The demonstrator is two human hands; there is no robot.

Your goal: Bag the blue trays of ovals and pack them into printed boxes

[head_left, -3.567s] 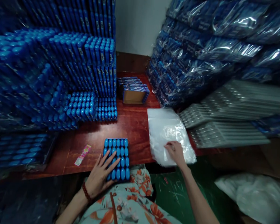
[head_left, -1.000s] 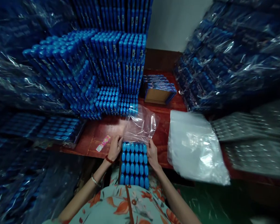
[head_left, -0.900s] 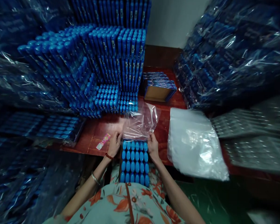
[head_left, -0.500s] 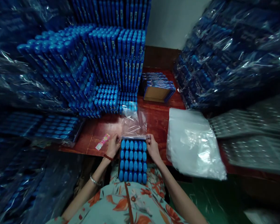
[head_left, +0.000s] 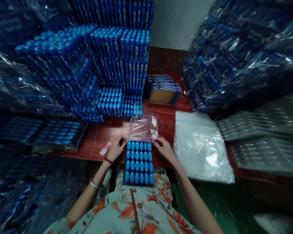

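Note:
A box of blue oval-topped pieces (head_left: 139, 165) in neat rows rests at the table's front edge, against my lap. Just beyond its far end lies a clear plastic bag (head_left: 144, 126), its near edge meeting the box. My left hand (head_left: 117, 148) pinches the bag's near left corner, thumb and fingers together. On the other side, my right hand (head_left: 164, 149) has its fingertips closed on the bag's near right corner. A small pink and yellow strip (head_left: 106, 148) lies on the table beside my left hand.
Tall stacks of blue packs (head_left: 109, 58) rise at the back left. Folded printed boxes (head_left: 163, 92) stand behind the bag. A pile of clear bags (head_left: 200, 146) lies to the right, beside transparent blister trays (head_left: 256, 152). Plastic-wrapped blue packs (head_left: 229, 55) are heaped at the back right.
Both hands have moved slightly away from my body and a little apart. The bag's near edge has shifted forward with them and spread wider; the far end of the box is more exposed.

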